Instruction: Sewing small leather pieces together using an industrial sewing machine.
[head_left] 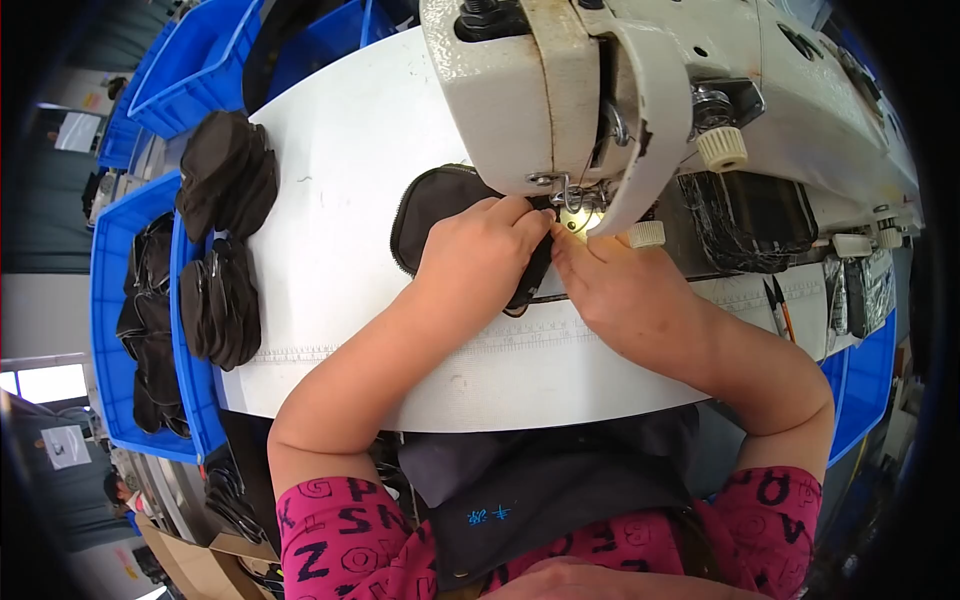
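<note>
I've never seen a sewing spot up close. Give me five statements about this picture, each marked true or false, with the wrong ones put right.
1. The left hand rests on a black fabric piece with a zippered edge. True.
2. The right hand grips an orange-and-black pen. False: the slim orange-and-black pen lies near the right forearm.
3. Two bundles of dark fabric sit at the left edge of the white tabletop. True.
4. The area by the white sewing machine's needle is unlit. False: a bright light shines there.
</note>
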